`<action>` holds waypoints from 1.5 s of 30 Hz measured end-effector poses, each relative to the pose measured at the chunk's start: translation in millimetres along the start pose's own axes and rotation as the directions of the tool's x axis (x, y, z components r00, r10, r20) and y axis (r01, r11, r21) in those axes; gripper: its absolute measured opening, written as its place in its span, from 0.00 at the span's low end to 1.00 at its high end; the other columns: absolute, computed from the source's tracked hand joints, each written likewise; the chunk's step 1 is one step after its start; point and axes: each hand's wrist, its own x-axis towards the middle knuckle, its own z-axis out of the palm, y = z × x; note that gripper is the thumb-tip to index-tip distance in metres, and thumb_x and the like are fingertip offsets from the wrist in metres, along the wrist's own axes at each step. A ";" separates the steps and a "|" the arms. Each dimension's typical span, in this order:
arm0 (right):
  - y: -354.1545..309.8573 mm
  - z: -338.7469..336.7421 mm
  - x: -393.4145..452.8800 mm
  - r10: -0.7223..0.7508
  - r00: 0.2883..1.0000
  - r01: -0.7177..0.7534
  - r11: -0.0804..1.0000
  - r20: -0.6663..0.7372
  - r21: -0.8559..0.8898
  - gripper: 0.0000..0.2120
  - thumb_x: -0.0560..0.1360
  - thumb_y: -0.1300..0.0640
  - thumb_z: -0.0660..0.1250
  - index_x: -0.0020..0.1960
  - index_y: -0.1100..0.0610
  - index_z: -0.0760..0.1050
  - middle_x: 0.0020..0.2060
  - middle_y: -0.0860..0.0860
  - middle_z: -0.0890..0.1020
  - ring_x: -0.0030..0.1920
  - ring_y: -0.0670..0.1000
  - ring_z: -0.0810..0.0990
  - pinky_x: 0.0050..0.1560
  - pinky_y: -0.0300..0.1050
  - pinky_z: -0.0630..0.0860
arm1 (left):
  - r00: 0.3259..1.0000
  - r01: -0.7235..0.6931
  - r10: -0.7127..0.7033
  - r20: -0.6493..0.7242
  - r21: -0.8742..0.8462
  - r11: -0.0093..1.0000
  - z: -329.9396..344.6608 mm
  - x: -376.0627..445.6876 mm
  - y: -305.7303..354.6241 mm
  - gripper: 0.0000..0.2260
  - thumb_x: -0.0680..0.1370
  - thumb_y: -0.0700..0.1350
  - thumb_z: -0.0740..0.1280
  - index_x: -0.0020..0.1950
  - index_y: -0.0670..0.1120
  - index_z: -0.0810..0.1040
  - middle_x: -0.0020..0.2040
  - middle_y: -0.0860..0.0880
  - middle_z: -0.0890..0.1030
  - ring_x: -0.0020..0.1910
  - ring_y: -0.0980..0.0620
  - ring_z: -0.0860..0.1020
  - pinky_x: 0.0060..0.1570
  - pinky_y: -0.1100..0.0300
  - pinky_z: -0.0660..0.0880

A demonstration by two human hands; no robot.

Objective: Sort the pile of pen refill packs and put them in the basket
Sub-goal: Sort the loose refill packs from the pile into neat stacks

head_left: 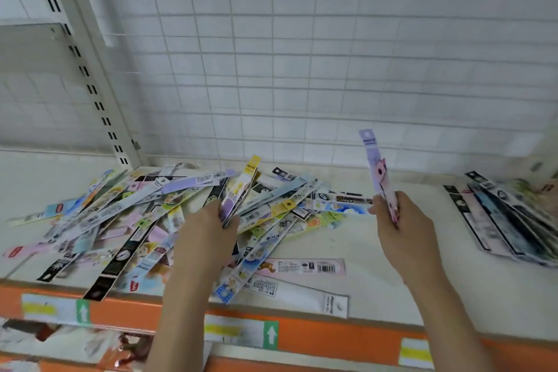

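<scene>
Nearest the camera ran the shelf's orange front edge with its price labels. Above it, the left hand gripped a fanned bunch of refill packs over the pile, while the right hand pinched 1 pink-and-lilac pack upright. It likely belonged with a matching group; the sorted stack at the right edge was blurred, and no basket showed.
</scene>
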 end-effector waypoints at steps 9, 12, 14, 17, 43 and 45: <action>0.8 -9.3 -12.6 0.038 0.999 -0.040 0.997 0.036 0.060 0.05 0.78 0.58 0.61 0.52 0.52 0.65 0.31 0.50 0.74 0.31 0.50 0.72 0.29 0.42 0.64 | 0.961 0.060 -0.104 0.258 0.171 0.983 20.0 28.6 13.9 0.08 0.76 0.46 0.62 0.46 0.41 0.71 0.41 0.45 0.73 0.40 0.46 0.72 0.39 0.58 0.67; -1.2 -9.6 -15.9 0.040 0.999 -0.040 0.999 0.017 0.027 0.12 0.77 0.51 0.63 0.43 0.59 0.66 0.28 0.52 0.72 0.29 0.52 0.70 0.29 0.45 0.65 | 0.954 0.105 -0.156 0.257 0.200 0.974 22.3 29.5 13.4 0.10 0.76 0.46 0.62 0.52 0.40 0.73 0.43 0.45 0.74 0.41 0.45 0.73 0.40 0.56 0.69; -2.1 -9.6 -17.2 0.051 0.999 -0.051 0.999 0.005 0.005 0.17 0.76 0.49 0.64 0.40 0.61 0.66 0.28 0.53 0.71 0.30 0.54 0.70 0.30 0.47 0.66 | 0.960 0.117 -0.161 0.227 0.195 0.974 20.7 27.7 14.7 0.06 0.76 0.44 0.61 0.50 0.42 0.72 0.44 0.45 0.75 0.43 0.45 0.74 0.41 0.56 0.71; -2.5 -9.5 -18.1 0.063 0.998 -0.063 0.998 -0.003 -0.020 0.19 0.75 0.48 0.66 0.36 0.61 0.65 0.27 0.52 0.70 0.30 0.54 0.68 0.32 0.49 0.67 | 0.971 0.126 -0.153 0.184 0.152 0.980 15.9 23.1 17.7 0.03 0.76 0.43 0.60 0.44 0.44 0.69 0.42 0.45 0.75 0.42 0.44 0.74 0.40 0.56 0.70; 35.6 -33.0 8.6 0.114 0.992 -0.110 0.991 0.054 -0.076 0.10 0.76 0.50 0.62 0.39 0.52 0.66 0.31 0.55 0.79 0.35 0.58 0.78 0.38 0.53 0.75 | 0.994 0.023 -0.017 0.107 -0.052 0.998 37.4 51.5 52.1 0.10 0.78 0.37 0.58 0.59 0.40 0.69 0.48 0.45 0.77 0.44 0.42 0.75 0.41 0.54 0.69; 38.9 -35.3 11.0 0.118 0.991 -0.113 0.990 0.056 -0.079 0.10 0.76 0.50 0.62 0.40 0.52 0.67 0.31 0.55 0.78 0.35 0.58 0.78 0.38 0.53 0.75 | 0.994 0.020 -0.025 0.109 0.051 0.999 40.0 58.9 52.4 0.03 0.78 0.38 0.57 0.45 0.40 0.67 0.38 0.45 0.72 0.40 0.43 0.71 0.40 0.54 0.66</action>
